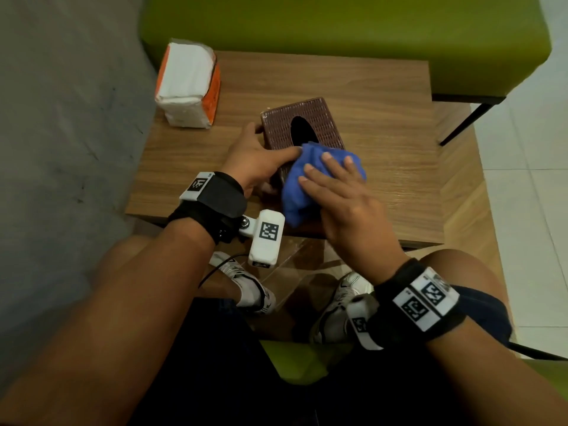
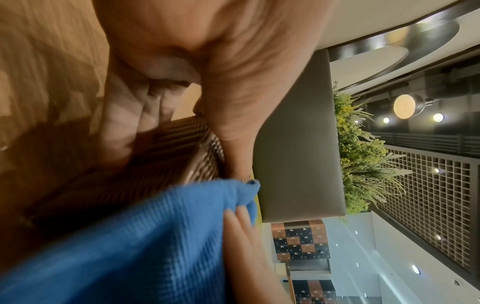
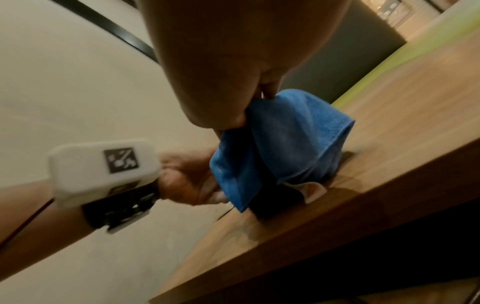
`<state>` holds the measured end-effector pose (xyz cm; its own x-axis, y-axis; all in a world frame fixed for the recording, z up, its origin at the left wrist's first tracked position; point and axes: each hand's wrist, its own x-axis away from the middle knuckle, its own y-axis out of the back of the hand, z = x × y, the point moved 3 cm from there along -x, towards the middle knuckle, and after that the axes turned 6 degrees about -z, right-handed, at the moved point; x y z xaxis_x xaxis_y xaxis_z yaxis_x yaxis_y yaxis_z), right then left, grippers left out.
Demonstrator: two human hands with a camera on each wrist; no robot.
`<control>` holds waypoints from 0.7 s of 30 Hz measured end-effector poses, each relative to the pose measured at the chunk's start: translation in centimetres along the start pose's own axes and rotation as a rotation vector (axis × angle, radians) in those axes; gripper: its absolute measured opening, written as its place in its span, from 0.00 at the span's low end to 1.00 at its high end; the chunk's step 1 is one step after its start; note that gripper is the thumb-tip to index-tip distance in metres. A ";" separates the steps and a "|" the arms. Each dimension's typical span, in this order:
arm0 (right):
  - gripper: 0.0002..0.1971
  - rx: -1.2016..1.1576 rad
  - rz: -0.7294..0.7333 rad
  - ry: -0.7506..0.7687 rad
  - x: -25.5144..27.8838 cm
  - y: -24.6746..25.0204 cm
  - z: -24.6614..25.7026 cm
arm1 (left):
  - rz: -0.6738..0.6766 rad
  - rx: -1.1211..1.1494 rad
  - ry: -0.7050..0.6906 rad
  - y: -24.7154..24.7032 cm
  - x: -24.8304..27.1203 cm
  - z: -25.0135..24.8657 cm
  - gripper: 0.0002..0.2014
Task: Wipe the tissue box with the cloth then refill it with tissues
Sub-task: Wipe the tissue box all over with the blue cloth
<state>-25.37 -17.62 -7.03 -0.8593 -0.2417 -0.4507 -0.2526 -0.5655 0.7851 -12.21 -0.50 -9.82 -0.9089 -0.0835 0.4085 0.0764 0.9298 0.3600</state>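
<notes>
A brown woven tissue box (image 1: 310, 118) with a dark oval slot stands on the wooden table (image 1: 384, 96). My left hand (image 1: 261, 155) grips its left side, fingers curled on the side wall and thumb lying along the top. My right hand (image 1: 338, 186) holds a blue cloth (image 1: 295, 186) against the box's near end, its fingers spread flat on top. In the right wrist view the cloth (image 3: 285, 139) hangs from between thumb and fingers over the dark box (image 3: 272, 201). In the left wrist view the cloth (image 2: 130, 246) covers the box (image 2: 176, 139) from below. The slot shows no tissue.
A white and orange pack of tissues (image 1: 187, 84) stands at the table's back left corner. A green bench (image 1: 338, 26) runs behind the table, and a grey wall (image 1: 61, 118) is on the left. My knees and shoes are below the table's near edge.
</notes>
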 end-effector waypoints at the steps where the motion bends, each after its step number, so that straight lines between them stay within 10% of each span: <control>1: 0.21 -0.004 -0.012 -0.023 0.1 0.5 -0.8 | -0.007 -0.009 0.030 0.0 0.0 0.2 0.43; 5: 0.17 -0.062 0.026 0.002 -0.8 1.2 -1.9 | -0.127 -0.207 -0.106 1.3 0.0 -0.8 0.55; 11: 0.20 -0.134 0.225 0.101 -3.3 3.4 -4.2 | 0.020 -0.398 -0.177 2.7 -1.3 -5.4 0.29; 21: 0.27 0.003 -0.029 -0.250 2.0 0.3 -0.9 | -0.009 -0.378 -0.142 2.9 -1.3 -3.7 0.22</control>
<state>-26.77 -18.98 -8.04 -0.9349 -0.0221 -0.3544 -0.2802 -0.5669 0.7746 -9.25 1.02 -6.16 -0.9560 -0.0162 0.2929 0.1891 0.7294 0.6574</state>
